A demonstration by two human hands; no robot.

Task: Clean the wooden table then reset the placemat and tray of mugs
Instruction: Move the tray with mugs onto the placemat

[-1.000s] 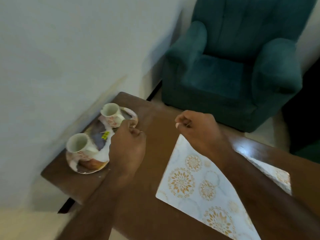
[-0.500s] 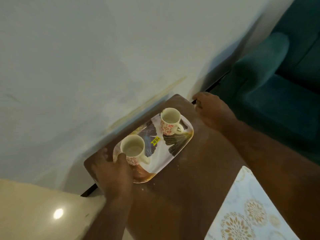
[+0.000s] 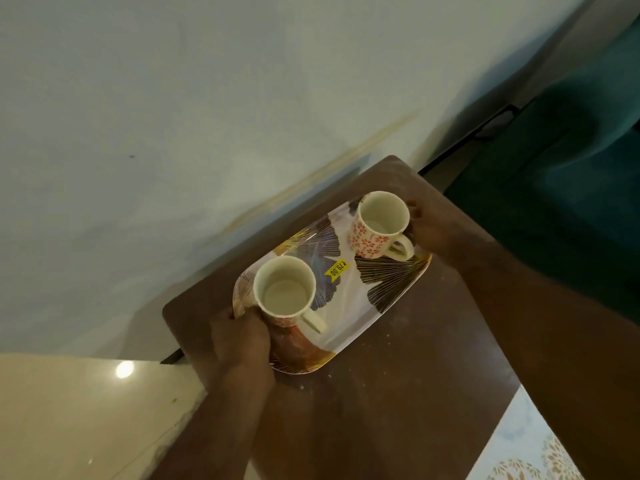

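Nearest you, bottom right, a corner of the placemat [image 3: 530, 455] pokes into view, lying on the table [image 3: 398, 393]. Most of it is out of frame, so you can't tell whether it sits in its final spot.

Look at the bare wood just ahead of it: pale specks and crumbs dot the surface beside the tray's near edge. By that showing, the cleaning isn't finished, and no cloth or wiper is anywhere in view.

Now your hands. Your left hand [image 3: 242, 344] is closed on the near-left end of the tray [image 3: 349, 327], thumb over the rim, fingers tucked underneath. Your right hand [image 3: 429, 226] curls round the far-right end, though the mug in front hides most of its fingers. Both ends appear gripped. Whether the tray rests on the wood or rides just above it, you can't tell from here.

On the tray, the near mug [image 3: 285, 294] stands upright and empty right by your left thumb. A yellow price sticker [image 3: 336, 269] sits mid-tray. The far mug [image 3: 379, 223], red flowers on it, stands upright and empty too, handle towards you.

Beyond that, the table's far corner meets the wall [image 3: 207, 116], with a teal armchair [image 3: 571, 202] off right.

So: tray in hand, wiping apparently outstanding, reset to follow.
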